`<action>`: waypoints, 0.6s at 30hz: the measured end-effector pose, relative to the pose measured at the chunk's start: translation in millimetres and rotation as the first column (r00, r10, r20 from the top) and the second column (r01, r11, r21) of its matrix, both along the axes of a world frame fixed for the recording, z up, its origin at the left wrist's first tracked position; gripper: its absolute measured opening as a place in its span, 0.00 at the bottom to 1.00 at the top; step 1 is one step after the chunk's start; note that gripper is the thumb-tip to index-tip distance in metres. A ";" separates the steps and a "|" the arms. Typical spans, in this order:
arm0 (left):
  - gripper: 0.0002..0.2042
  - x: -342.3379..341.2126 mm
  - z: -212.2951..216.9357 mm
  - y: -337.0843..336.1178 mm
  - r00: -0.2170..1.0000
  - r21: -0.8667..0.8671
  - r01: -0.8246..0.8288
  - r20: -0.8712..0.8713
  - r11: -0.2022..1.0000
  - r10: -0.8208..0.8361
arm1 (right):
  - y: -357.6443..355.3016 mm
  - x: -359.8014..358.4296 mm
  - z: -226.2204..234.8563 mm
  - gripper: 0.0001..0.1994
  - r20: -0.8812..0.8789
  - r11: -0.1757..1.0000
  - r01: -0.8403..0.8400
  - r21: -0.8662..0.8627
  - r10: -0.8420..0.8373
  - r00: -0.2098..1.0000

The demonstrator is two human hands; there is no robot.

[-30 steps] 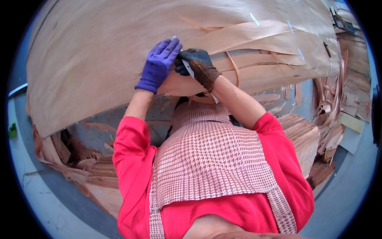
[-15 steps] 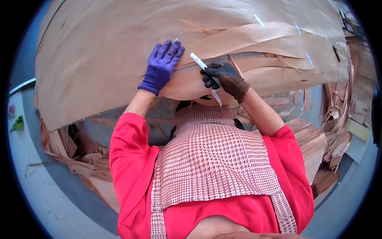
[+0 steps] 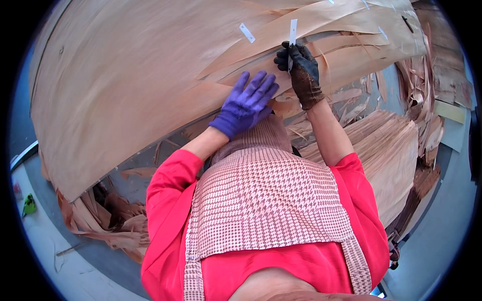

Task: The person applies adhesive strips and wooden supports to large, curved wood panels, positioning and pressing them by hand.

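Thin veneer sheet (image 3: pixel 125 95) lay under the left hand (image 3: pixel 246 103), fingers spread flat on it, while the right hand (image 3: pixel 301 70) just beside pinched a white tape strip (image 3: pixel 292 30) over the split; loosened pressure risked misaligned tape or tearing.

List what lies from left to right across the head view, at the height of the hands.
Large veneer sheet → left hand in a purple glove → right hand in a dark glove holding a white strip → veneer scraps.
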State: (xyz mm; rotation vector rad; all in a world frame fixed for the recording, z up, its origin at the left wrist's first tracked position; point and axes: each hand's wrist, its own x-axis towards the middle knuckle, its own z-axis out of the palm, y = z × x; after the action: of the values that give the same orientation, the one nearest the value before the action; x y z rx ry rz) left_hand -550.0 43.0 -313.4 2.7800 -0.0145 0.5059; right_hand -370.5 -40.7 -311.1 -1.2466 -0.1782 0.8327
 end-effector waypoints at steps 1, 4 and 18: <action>0.26 0.8 -13.5 4.4 1.000 0.020 -0.008 -0.008 1.000 0.008 | 0.2 -5.6 2.8 0.13 0.056 1.000 0.004 0.002 -0.004 0.998; 0.28 -3.2 -24.0 8.8 1.000 0.038 -0.003 -0.010 0.999 0.003 | -8.0 -21.6 16.2 0.12 0.199 1.000 0.003 -0.028 0.002 0.980; 0.30 -1.8 -28.1 6.8 0.998 0.117 -0.010 -0.060 0.993 0.017 | -139.4 23.0 43.0 0.16 0.084 0.978 0.174 -0.113 -0.165 0.983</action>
State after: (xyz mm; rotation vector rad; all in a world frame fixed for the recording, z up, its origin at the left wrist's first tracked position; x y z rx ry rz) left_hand -551.7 49.8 -341.5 2.9100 -0.0119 0.4361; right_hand -347.5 -180.1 -268.1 -1.3857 -0.0805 0.6576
